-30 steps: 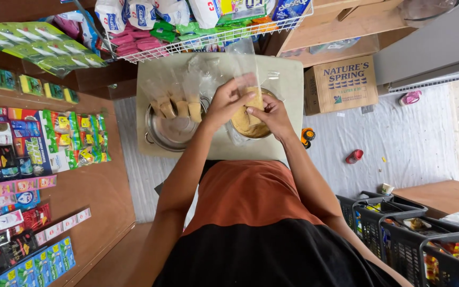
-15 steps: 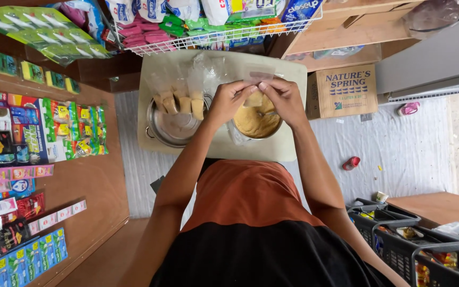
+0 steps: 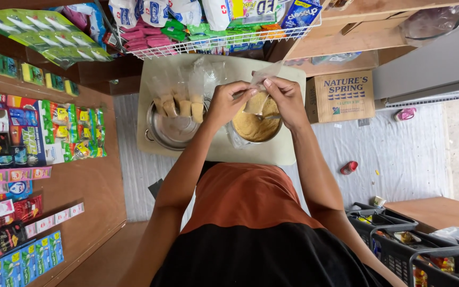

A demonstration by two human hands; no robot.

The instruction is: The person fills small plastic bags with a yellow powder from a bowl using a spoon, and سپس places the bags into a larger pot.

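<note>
we reach both arms forward over the small table [image 3: 288,154], elbows bent outward and forearms converging toward its far edge. our left hand [image 3: 228,102] sits with the wrist slightly cocked, fingers curled inward and thumb and fingertips pinched together. our right hand [image 3: 285,95] mirrors it just beside, knuckles up, fingers bent and pinching at the same spot. the two hands nearly touch at the fingertips, held raised above the table's middle, both arms bare up to the shoulders.
</note>
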